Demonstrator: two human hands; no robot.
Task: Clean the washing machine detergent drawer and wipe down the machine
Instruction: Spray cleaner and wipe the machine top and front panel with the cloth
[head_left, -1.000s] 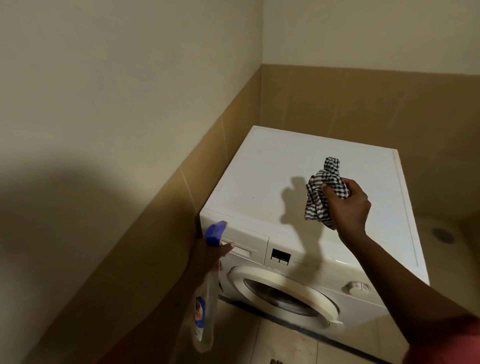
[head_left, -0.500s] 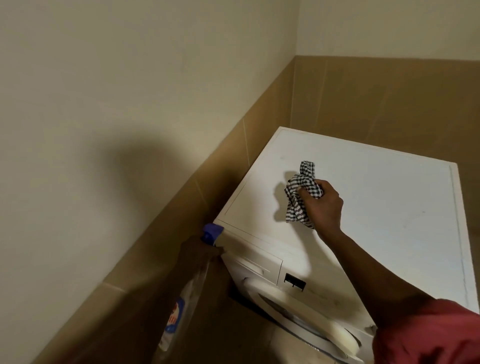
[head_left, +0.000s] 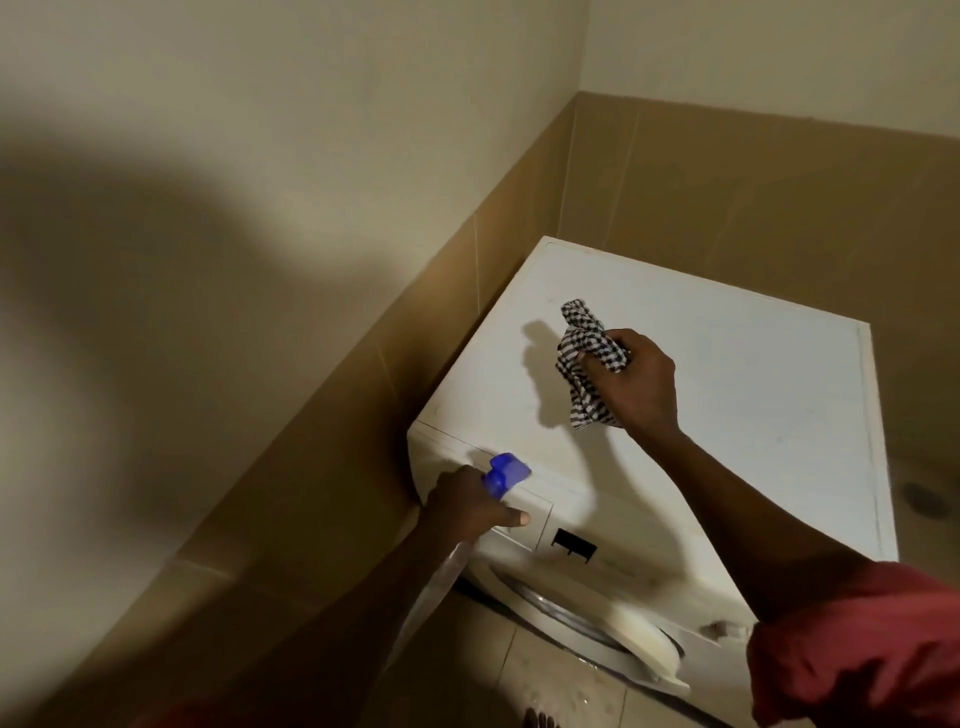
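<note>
In the head view, the right hand (head_left: 636, 387) grips a bunched black-and-white checked cloth (head_left: 582, 353) over the flat top of the white front-loading washing machine (head_left: 753, 415). The left hand (head_left: 465, 506) grips a clear spray bottle with a blue nozzle (head_left: 506, 472) just before the shut detergent drawer (head_left: 537, 514).

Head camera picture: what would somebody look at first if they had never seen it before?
Probably the black-and-white checked cloth, bunched up in the right hand over the top of the white washing machine, which stands in the corner of the room. Next comes the bright blue head of the spray bottle, which the left hand grips low down by the machine's front left corner.
</note>
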